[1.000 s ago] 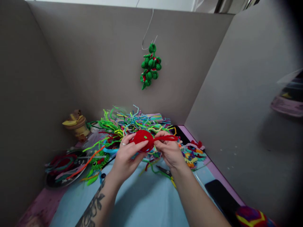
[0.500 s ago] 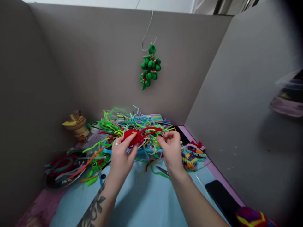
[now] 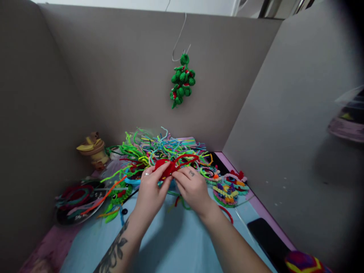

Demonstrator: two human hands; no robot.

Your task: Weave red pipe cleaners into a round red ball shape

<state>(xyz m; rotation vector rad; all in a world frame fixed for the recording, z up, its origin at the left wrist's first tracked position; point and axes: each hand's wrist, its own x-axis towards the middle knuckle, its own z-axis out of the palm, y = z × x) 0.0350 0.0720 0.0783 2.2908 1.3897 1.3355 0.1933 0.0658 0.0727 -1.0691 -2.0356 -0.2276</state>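
Three tall, plain grey panels (image 3: 133,72) wall in the workspace behind, left and right of the heap, with a pale strip of room showing above the back one. The surface (image 3: 176,242), covered in smooth light blue with a pink border at its edges, stretches forward from the heap. The landmark itself is a tangled heap of multicoloured fuzzy stems (image 3: 170,146), lying against the back panel.

In front of the heap are the bare left hand (image 3: 150,189), a ring on one finger, and the bare right hand (image 3: 193,187). Left-forward of it sits a round, dark metal dish (image 3: 69,224) with fuzzy strands; right-forward lies a flat black phone (image 3: 265,239). Above it, a green and red knotted cluster (image 3: 182,81) hangs from a thin pale wire. A tan and yellow cup-shaped object (image 3: 98,151) stands to its left, and bright, multicoloured fuzzy ornaments (image 3: 226,194) lie to its right.

The red fuzzy piece (image 3: 167,171) is just in front of the heap, raised over the surface. The left hand's grip is closed around it, thumb against fingers. The right hand's curled fingertips touch its right end; whether that grip is pinching cannot be told. A thin red fuzzy loop (image 3: 187,156) extends rightward from the piece across the heap.
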